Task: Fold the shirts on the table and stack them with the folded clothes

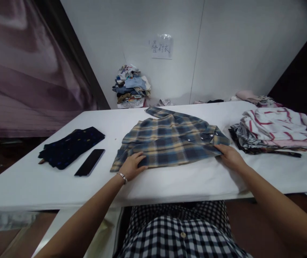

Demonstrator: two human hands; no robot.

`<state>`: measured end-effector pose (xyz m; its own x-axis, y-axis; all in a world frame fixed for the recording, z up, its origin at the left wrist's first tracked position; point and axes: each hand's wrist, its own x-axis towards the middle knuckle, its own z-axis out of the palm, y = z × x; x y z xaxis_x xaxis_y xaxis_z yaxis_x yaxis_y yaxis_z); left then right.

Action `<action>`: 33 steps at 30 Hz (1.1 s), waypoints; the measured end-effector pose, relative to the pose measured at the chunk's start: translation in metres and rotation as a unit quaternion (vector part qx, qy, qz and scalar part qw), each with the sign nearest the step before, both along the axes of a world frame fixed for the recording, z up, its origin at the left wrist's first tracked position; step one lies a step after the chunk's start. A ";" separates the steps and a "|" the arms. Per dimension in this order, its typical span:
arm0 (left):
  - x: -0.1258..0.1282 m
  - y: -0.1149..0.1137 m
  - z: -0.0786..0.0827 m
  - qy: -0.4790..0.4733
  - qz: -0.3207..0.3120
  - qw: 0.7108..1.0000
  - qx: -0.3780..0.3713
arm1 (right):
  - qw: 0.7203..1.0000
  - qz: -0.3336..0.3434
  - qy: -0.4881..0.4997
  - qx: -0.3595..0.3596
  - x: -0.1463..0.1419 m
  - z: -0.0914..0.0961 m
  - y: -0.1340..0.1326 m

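A blue, grey and yellow plaid shirt (169,139) lies spread on the white table in front of me, one sleeve stretched across its top and the other folded in at the right. My left hand (133,166) rests on its lower left part, thumb and fingers apart. At the lower right corner, beside the buttoned cuff, my right hand (230,156) has its fingers closed on the shirt's edge; the thumb is mostly hidden.
A folded dark navy garment (71,147) and a phone (90,163) lie on the left of the white table (153,186). Stacked clothes (277,129) occupy the right side. Behind the table rises another clothes pile (132,86), near a wall bearing a paper sign (162,46).
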<state>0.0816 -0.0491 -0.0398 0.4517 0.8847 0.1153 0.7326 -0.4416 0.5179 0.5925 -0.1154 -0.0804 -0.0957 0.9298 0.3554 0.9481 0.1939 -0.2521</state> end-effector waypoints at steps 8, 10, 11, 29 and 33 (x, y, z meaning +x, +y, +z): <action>0.006 0.004 -0.009 0.118 -0.030 0.991 0.063 | 0.997 -0.063 -0.001 0.034 0.005 0.013 0.016; 0.003 0.006 -0.008 0.122 -0.036 0.989 0.079 | 0.998 -0.059 -0.010 0.013 0.005 0.013 0.017; 0.002 0.007 -0.007 0.121 -0.037 0.988 0.084 | 0.998 -0.054 -0.014 -0.001 0.006 0.013 0.017; -0.012 -0.005 -0.021 0.130 -0.053 0.978 0.156 | 0.986 -0.073 0.148 0.016 0.048 -0.017 -0.004; -0.008 0.005 -0.020 0.136 -0.059 0.976 0.161 | 0.990 -0.079 0.109 0.030 0.047 -0.022 -0.009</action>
<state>0.0740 -0.0446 -0.0596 0.6003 0.7628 0.2405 0.7585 -0.6383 0.1311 0.6398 -0.1242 -0.1028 0.1352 0.9032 0.4074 0.8922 0.0678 -0.4465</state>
